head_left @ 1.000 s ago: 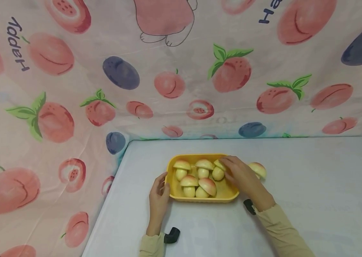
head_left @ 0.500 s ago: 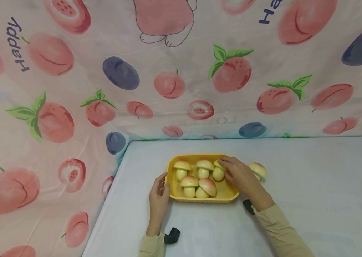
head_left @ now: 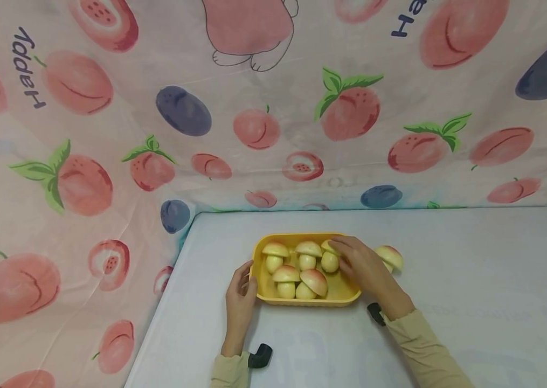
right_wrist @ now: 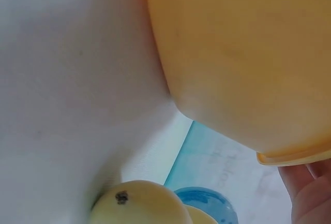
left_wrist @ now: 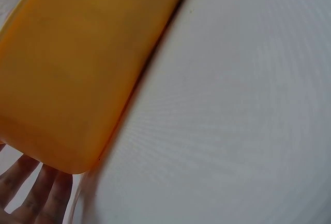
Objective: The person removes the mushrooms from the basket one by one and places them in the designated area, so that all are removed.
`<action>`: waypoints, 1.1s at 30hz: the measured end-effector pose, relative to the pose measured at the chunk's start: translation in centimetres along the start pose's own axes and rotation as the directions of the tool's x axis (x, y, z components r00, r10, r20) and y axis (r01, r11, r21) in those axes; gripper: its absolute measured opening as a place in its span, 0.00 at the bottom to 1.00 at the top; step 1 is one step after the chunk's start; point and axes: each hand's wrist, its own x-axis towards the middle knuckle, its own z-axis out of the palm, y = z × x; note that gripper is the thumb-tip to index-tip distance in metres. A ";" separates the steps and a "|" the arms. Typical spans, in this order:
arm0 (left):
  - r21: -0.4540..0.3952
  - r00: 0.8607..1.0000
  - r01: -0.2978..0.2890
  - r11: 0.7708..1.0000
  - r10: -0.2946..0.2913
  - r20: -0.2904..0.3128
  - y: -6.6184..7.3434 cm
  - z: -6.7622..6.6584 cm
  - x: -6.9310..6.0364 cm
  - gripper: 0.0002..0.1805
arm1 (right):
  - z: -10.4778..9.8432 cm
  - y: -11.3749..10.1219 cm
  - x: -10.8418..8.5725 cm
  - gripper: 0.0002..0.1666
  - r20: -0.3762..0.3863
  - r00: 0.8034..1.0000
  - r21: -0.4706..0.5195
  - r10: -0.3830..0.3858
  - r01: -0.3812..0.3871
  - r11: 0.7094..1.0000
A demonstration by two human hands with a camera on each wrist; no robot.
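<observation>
A yellow plastic tray (head_left: 308, 303) holds several mushroom-shaped pieces with pale yellow stems and reddish-yellow caps. My left hand (head_left: 239, 302) rests against its left end; in the left wrist view, straight fingers (left_wrist: 39, 195) touch the outer wall. My right hand (head_left: 365, 267) reaches over the right rim and holds the cap of a toy mushroom (head_left: 330, 262) at the tray's back right. Part of that cap is hidden by the fingers. In the right wrist view, the tray's side covers most of what this hand does.
Another mushroom (head_left: 390, 257) lies on the white table (head_left: 486, 280), just right of the tray and behind the right hand. A fruit-printed cloth (head_left: 273, 108) hangs at the back and left. Black wrist mounts (head_left: 260, 355) stick out by both sleeves.
</observation>
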 end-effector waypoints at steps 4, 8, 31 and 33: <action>0.010 1.000 0.015 1.000 -0.015 0.012 1.5 -0.1 -0.3 0.20 | -0.3 -0.1 0.0 0.23 -0.005 1.000 0.005 -0.021 0.021 1.000; 0.007 1.000 0.026 1.000 -0.026 -0.004 -0.5 0.1 0.1 0.21 | -0.6 -0.3 0.0 0.24 -0.014 0.999 0.001 -0.034 0.034 0.999; 0.001 1.000 0.001 1.000 -0.001 0.000 -1.2 0.1 0.2 0.21 | -2.9 -0.7 -0.1 0.25 -0.126 0.984 -0.032 -0.127 0.124 0.992; 0.004 1.000 0.005 1.000 -0.005 -0.003 -1.1 0.1 0.2 0.20 | -3.1 -0.7 -0.2 0.25 -0.121 0.985 -0.033 -0.123 0.120 0.992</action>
